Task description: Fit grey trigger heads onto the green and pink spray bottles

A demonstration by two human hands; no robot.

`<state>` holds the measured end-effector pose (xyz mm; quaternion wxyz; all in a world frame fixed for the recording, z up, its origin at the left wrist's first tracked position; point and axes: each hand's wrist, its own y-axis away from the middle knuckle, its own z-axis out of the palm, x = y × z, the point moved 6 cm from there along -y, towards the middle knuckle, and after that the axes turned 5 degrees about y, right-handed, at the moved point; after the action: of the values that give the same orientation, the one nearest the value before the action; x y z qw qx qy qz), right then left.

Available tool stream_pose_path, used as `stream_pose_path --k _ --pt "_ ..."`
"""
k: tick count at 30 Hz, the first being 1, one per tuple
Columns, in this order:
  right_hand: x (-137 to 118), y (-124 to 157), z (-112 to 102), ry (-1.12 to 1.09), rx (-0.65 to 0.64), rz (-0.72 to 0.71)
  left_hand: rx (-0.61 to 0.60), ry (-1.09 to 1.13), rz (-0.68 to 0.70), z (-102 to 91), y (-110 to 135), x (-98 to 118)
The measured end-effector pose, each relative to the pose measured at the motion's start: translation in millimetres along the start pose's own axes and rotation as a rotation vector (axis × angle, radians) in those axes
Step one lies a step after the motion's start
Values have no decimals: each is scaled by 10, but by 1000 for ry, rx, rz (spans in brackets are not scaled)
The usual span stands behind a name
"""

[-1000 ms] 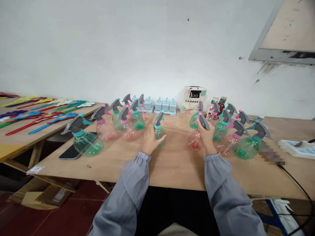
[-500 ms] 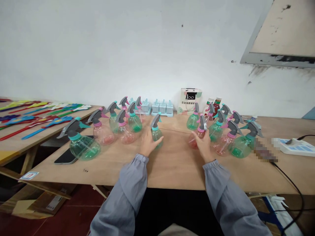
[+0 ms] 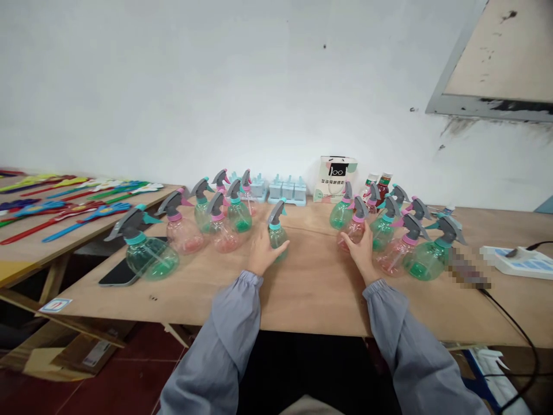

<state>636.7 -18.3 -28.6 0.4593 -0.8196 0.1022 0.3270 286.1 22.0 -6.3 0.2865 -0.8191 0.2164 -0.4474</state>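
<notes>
My left hand point(image 3: 265, 251) is curled around the side of a green spray bottle point(image 3: 277, 235) with a grey and turquoise trigger head, thumb stretched across its near side. Farther right, my right hand point(image 3: 361, 250) grips a pink spray bottle point(image 3: 355, 230) by its body, thumb on the left and fingers on the right. Both bottles are upright at the tabletop. Beside my right hand stands another pink spray bottle point(image 3: 396, 256), with a green spray bottle point(image 3: 382, 230) behind it. Left of my left hand is a pink spray bottle point(image 3: 224, 235).
More spray bottles stand in two groups, one on each side; a green one point(image 3: 151, 258) rests by a phone point(image 3: 116, 273). Light-blue popsicle moulds point(image 3: 287, 190) and a paper bag point(image 3: 335, 178) line the wall. A power strip point(image 3: 522, 262) lies right; colourful hand-shaped sticks point(image 3: 73, 213) cover the left table.
The pink bottle in my right hand has turned slightly, its trigger head showing more from the side. My left hand stays on the green bottle. The view has shifted a little.
</notes>
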Motion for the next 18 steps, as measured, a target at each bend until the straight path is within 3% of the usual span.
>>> stream_pose_path --k 6,10,14,16,18 --pt "86 -6 80 -61 35 43 -17 7 5 -5 -4 17" --pt "-45 53 -39 -41 115 20 -15 7 -2 -20 -7 29" --pt "-440 216 -235 -59 244 -135 -64 13 2 43 47 60" --pt "-728 328 -202 -138 180 -246 -118 6 4 115 111 108" --pt "-1020 435 -47 -232 18 -310 -181 -6 31 194 184 198"
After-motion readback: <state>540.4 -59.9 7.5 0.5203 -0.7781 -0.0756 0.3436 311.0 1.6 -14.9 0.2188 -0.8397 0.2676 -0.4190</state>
